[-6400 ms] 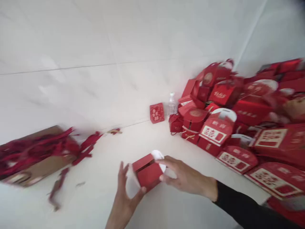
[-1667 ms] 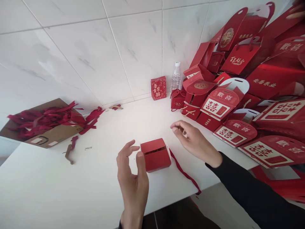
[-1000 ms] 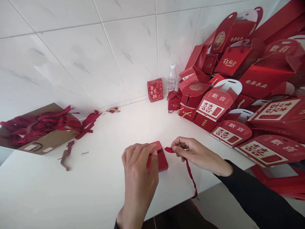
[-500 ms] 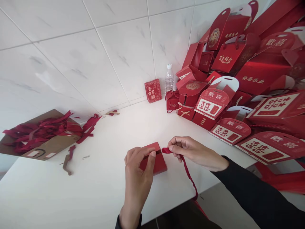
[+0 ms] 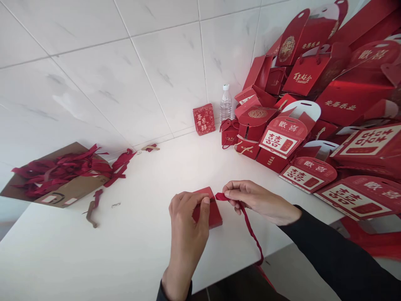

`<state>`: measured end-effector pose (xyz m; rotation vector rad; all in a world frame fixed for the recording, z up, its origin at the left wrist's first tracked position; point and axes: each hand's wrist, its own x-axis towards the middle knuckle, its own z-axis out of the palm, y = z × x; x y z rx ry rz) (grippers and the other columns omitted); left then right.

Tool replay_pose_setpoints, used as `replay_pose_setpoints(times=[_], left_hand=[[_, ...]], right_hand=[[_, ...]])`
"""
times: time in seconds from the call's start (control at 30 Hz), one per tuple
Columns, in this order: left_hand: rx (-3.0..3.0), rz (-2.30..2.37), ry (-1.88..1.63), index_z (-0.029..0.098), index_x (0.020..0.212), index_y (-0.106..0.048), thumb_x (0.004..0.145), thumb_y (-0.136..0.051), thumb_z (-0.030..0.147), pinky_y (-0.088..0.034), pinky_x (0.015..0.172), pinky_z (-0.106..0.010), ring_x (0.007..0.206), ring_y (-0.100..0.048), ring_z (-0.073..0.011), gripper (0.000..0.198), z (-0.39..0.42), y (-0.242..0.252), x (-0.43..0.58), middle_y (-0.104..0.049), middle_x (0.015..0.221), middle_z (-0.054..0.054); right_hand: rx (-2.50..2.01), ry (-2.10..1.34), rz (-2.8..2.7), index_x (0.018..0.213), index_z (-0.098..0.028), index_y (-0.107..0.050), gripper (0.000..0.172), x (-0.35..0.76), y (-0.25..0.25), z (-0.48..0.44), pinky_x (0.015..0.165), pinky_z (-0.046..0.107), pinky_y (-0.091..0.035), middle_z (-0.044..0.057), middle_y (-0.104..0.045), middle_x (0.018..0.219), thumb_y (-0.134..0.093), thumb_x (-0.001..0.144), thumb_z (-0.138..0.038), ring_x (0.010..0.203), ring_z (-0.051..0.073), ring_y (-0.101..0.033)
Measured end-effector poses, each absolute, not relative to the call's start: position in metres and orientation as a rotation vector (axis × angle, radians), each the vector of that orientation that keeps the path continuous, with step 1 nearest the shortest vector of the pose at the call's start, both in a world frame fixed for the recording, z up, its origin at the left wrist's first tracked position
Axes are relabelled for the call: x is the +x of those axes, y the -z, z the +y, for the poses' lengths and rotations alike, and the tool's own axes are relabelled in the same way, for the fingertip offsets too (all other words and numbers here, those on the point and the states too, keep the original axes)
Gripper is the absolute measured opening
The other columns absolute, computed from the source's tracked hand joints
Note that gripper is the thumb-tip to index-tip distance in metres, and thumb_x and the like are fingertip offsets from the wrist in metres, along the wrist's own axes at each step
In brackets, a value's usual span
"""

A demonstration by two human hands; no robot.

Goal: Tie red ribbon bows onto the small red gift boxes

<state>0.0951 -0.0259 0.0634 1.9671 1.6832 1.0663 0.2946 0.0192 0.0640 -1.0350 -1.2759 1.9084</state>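
A small red box [image 5: 215, 215] lies on the white table, with a darker slit or flap edge near its far side. My left hand [image 5: 189, 221] covers the box's left part, its fingers curled over and the thumb resting on top. What lies beneath those fingers is hidden. To the right, my right hand [image 5: 250, 196] pinches a dark red ribbon [image 5: 250, 229] close to its end. The short tip points left at the box's far right corner. From the pinch the twisted length hangs down over the table's front edge.
A cardboard box [image 5: 75, 193] full of red ribbons stands at left, with a ribbon piece [image 5: 94, 207] near it. Red gift boxes [image 5: 280, 136] are piled at right. Against the tiled wall stand a patterned red box [image 5: 204, 120] and a clear bottle [image 5: 225, 106].
The left thumb and fingers have drawn closer together over the box. The right hand still pinches the ribbon, its tip near the box's edge. The whole view has shifted slightly.
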Motion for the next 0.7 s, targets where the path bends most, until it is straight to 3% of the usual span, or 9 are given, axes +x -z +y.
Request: replay_pose_setpoints(times=[0.27, 0.47, 0.7], left_hand=[[2.020, 1.711, -1.023, 0.028, 0.100, -0.070, 0.098, -0.052, 0.030, -0.045, 0.093, -0.050, 0.099, -0.059, -0.0256, 0.019, -0.023, -0.061, 0.100, -0.073, 0.094, -0.003], [2.040, 1.724, -1.023, 0.029, 0.101, -0.070, 0.098, -0.051, 0.027, -0.038, 0.102, -0.058, 0.100, -0.059, -0.0260, 0.020, -0.023, -0.058, 0.100, -0.073, 0.097, -0.003], [2.041, 1.698, -1.063, 0.026, 0.083, -0.066, 0.097, -0.053, 0.032, -0.041, 0.098, -0.055, 0.090, -0.061, -0.0254, 0.020, -0.025, -0.061, 0.102, -0.070, 0.084, -0.002]], right_hand=[[-1.116, -1.857, -1.367, 0.087, -0.018, -0.064, 0.034, 0.287, -0.058, 0.022, 0.064, 0.030, -0.044, -0.001, -0.054, 0.072, -0.070, 0.088, -0.051, 0.067, 0.015, -0.050], [-1.189, -1.798, -1.415, 0.087, -0.018, -0.064, 0.032, 0.290, -0.062, 0.018, 0.066, 0.031, -0.043, -0.001, -0.055, 0.074, -0.068, 0.089, -0.049, 0.069, 0.016, -0.051], [-1.130, -1.763, -1.497, 0.088, -0.019, -0.064, 0.035, 0.282, -0.067, 0.020, 0.067, 0.031, -0.042, -0.001, -0.055, 0.075, -0.065, 0.091, -0.054, 0.069, 0.016, -0.051]])
